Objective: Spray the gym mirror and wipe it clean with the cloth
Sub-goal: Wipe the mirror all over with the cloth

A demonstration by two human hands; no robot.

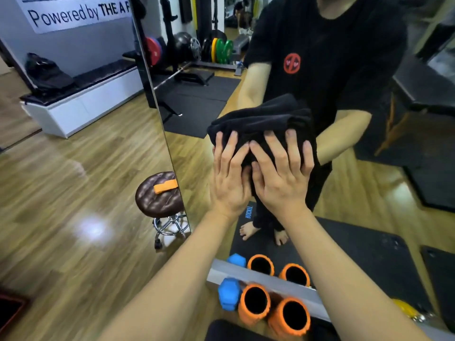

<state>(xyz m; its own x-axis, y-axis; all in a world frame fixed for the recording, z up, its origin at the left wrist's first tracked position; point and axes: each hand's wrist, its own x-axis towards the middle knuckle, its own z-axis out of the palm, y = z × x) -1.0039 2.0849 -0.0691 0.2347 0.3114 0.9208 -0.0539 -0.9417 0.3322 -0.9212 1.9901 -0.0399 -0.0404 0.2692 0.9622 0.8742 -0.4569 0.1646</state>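
A black cloth [258,119] is bunched flat against the gym mirror [369,193] in front of me. My left hand [230,173] and my right hand [280,171] both press on its lower part, fingers spread, side by side and touching. The mirror shows my reflection in a black T-shirt, with the reflected arms meeting the cloth. The mirror's left edge [157,112] runs down to the floor. No spray bottle is in view.
At the mirror's foot lie two orange foam rollers [254,306] and a blue dumbbell [229,294]. A brown padded stool [158,195] with an orange strip on it stands at the left. Wooden floor stretches left; a white bench [81,104] with a black bag lines the wall.
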